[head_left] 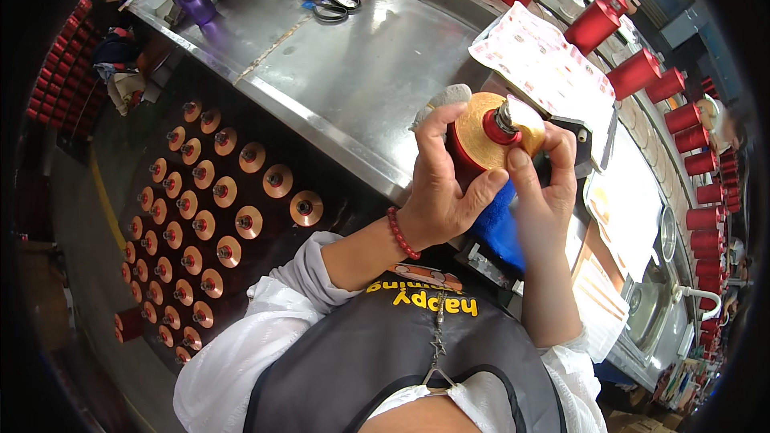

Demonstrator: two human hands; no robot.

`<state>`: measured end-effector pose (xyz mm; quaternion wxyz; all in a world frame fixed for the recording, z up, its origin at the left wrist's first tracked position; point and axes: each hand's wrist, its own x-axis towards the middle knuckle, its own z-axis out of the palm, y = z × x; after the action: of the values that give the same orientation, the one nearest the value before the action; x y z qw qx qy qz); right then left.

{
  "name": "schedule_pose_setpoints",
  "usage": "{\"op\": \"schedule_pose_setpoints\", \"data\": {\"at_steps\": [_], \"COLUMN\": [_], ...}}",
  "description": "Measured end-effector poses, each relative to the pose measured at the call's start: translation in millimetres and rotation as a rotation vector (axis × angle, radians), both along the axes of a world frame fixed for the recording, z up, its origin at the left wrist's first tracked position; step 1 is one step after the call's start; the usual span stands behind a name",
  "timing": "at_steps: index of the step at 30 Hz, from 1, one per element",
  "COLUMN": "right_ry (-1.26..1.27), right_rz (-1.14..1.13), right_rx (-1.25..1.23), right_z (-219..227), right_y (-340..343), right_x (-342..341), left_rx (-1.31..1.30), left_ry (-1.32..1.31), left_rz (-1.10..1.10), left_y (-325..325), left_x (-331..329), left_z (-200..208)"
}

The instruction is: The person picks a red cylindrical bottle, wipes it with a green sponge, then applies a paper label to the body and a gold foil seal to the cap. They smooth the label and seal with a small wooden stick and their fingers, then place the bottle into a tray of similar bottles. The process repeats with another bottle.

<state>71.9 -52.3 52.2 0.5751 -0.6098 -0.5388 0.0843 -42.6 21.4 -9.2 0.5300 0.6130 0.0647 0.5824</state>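
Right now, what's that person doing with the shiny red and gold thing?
The person's left hand is holding a red-and-gold container. The right hand is pinching a shiny gold piece beside its neck. Lots of similar containers sit in rows to the person's left, below the metal table.

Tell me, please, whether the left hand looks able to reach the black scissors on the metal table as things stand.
Probably not right away: the left hand is busy holding the red bottle, and the scissors lie well away, though the metal table between them looks free.
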Motion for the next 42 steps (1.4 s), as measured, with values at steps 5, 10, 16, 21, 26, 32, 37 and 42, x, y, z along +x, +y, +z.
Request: {"op": "schedule_pose_setpoints", "data": {"at_steps": [5,10,16,21,26,32,37,42], "right_ry": [0.225,0.566,0.341,0.332,0.301,0.307,0.322,0.327], "right_rz": [0.111,0.194,0.120,0.160,0.138,0.097,0.027,0.102], "right_rx": [-0.061,-0.077,-0.092,-0.108,-0.090,-0.039,-0.047,-0.064], "right_z": [2,4,2,8,5,-4,-14,0], "right_y": [-1,-1,-6,-1,7,2,0,-1], "right_x": [10,11,19,22,24,30,23,19], "left_rx": [-0.107,-0.238,-0.134,-0.074,-0.182,-0.287,-0.098,-0.117], "left_ry": [0.022,-0.014,0.167,0.228,0.169,0.058,0.106,0.145], "left_rz": [0.034,-0.123,-0.295,-0.026,-0.137,-0.449,-0.029,-0.060], "left_y": [-2,0,33,18,20,35,19,14], "left_x": [2,0,-17,-4,-3,-6,-3,3], "left_z": [7,17,25,18,17,26,13,14]}}
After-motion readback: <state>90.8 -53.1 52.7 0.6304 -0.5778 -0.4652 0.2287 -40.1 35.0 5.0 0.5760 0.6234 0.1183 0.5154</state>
